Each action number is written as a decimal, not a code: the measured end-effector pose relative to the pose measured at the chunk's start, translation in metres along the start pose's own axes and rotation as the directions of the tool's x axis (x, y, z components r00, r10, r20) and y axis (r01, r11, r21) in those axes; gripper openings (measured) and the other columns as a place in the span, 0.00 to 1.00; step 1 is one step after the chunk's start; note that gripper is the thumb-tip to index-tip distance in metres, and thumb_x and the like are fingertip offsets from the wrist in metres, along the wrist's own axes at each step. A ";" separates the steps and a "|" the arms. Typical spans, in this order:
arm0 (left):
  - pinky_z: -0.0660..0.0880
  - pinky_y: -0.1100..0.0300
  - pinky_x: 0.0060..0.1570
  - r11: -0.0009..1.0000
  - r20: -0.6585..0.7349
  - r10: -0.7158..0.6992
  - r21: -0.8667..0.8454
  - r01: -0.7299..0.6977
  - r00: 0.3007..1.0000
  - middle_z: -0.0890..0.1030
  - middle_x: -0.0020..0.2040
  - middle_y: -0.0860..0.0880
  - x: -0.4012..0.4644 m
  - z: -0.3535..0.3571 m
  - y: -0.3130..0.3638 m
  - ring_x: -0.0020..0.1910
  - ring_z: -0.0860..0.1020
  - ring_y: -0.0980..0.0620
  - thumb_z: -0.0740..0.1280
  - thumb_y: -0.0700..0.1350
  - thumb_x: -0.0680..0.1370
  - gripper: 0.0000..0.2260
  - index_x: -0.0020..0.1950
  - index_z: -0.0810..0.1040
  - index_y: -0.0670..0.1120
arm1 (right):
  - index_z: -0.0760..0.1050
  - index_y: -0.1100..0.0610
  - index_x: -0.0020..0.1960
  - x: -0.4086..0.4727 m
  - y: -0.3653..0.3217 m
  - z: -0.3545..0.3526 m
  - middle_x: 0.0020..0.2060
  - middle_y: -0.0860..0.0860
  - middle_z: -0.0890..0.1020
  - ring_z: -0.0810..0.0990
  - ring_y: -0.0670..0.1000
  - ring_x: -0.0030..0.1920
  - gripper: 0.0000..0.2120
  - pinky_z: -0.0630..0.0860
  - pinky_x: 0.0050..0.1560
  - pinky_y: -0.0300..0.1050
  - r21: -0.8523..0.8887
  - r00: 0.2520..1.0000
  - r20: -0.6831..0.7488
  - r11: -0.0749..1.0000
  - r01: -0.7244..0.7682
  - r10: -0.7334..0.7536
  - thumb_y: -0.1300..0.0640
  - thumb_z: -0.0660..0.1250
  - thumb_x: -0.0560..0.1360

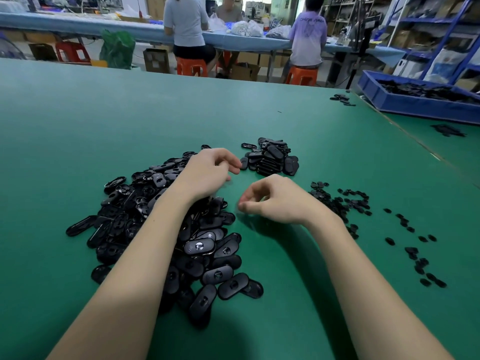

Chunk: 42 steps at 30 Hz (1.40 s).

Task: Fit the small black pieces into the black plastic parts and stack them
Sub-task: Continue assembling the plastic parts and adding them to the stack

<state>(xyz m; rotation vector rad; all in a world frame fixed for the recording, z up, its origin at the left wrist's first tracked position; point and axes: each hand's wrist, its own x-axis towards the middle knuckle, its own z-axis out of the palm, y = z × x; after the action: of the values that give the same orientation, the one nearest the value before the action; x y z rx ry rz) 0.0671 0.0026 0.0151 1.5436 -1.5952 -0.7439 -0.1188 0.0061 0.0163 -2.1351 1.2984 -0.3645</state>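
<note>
A: Any containers in the head view?

B: One blue crate (418,101) at the far right, with dark flat parts heaped inside.

A: And the work pieces?

B: A big loose pile of plastic parts (166,229) lies on the green table (104,126) under the left forearm: glossy black, oblong with rounded ends, some showing a keyhole-shaped slot. A stack (272,158) of the same parts stands just beyond the hands. The small black pieces (345,203), tiny ovals, lie scattered to the right.

A: The hands?

B: The left hand (210,172) hovers over the pile's far edge, fingers loosely curled, holding nothing I can see. The right hand (275,200) hangs apart from it over bare mat, fingertips bunched; whether they pinch a piece, I cannot tell.
</note>
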 end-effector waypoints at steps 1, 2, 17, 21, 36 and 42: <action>0.73 0.66 0.41 1.000 0.006 -0.001 0.001 0.001 1.000 0.86 0.46 0.55 0.000 0.000 -0.001 0.38 0.81 0.62 0.56 0.37 0.80 0.17 0.48 0.82 0.53 | 0.85 0.47 0.44 -0.001 -0.002 0.004 0.35 0.42 0.84 0.76 0.34 0.32 0.03 0.69 0.36 0.28 -0.003 1.000 0.013 1.000 0.005 -0.005 0.48 0.75 0.75; 0.73 0.65 0.41 1.000 0.010 -0.001 0.005 0.001 1.000 0.86 0.46 0.55 0.000 0.001 -0.001 0.38 0.81 0.61 0.56 0.37 0.79 0.17 0.48 0.82 0.52 | 0.85 0.46 0.44 -0.002 -0.003 0.007 0.35 0.41 0.84 0.77 0.35 0.33 0.05 0.71 0.38 0.30 -0.013 1.000 0.023 1.000 0.005 -0.005 0.46 0.75 0.74; 0.71 0.72 0.38 0.999 0.035 0.009 0.051 -0.011 0.999 0.86 0.45 0.55 -0.004 0.002 0.008 0.37 0.81 0.63 0.60 0.41 0.80 0.13 0.49 0.83 0.52 | 0.84 0.48 0.42 -0.008 0.007 -0.008 0.35 0.43 0.84 0.75 0.36 0.30 0.03 0.70 0.35 0.28 0.033 0.999 -0.037 0.999 0.013 -0.012 0.54 0.77 0.73; 0.79 0.57 0.50 0.999 0.126 0.002 0.040 -0.007 0.992 0.86 0.45 0.57 -0.007 0.005 0.012 0.47 0.83 0.54 0.64 0.47 0.80 0.08 0.49 0.82 0.55 | 0.83 0.45 0.40 -0.015 0.025 -0.028 0.33 0.39 0.83 0.76 0.39 0.32 0.04 0.76 0.37 0.37 0.128 0.988 -0.156 0.992 -0.001 0.021 0.52 0.77 0.73; 0.77 0.63 0.49 0.996 0.279 0.080 0.026 -0.091 0.957 0.85 0.46 0.55 -0.016 0.029 0.023 0.44 0.83 0.56 0.74 0.49 0.75 0.06 0.52 0.84 0.55 | 0.84 0.45 0.43 -0.028 0.036 -0.050 0.36 0.42 0.84 0.78 0.41 0.33 0.02 0.75 0.41 0.41 0.143 0.963 -0.253 0.988 -0.053 0.088 0.51 0.76 0.73; 0.74 0.67 0.47 0.921 0.158 0.245 0.269 -0.280 0.957 0.82 0.46 0.56 -0.018 0.034 0.028 0.43 0.81 0.53 0.74 0.46 0.72 0.08 0.51 0.81 0.52 | 0.84 0.42 0.37 -0.041 0.044 -0.076 0.42 0.42 0.85 0.82 0.48 0.48 0.04 0.80 0.55 0.48 -0.252 0.913 -0.172 0.879 -0.404 0.370 0.44 0.77 0.67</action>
<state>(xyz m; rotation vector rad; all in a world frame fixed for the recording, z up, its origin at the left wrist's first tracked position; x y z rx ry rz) 0.0230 0.0197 0.0180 1.4616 -2.0283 -0.4778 -0.2092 0.0006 0.0517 -2.0282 1.9048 -0.1432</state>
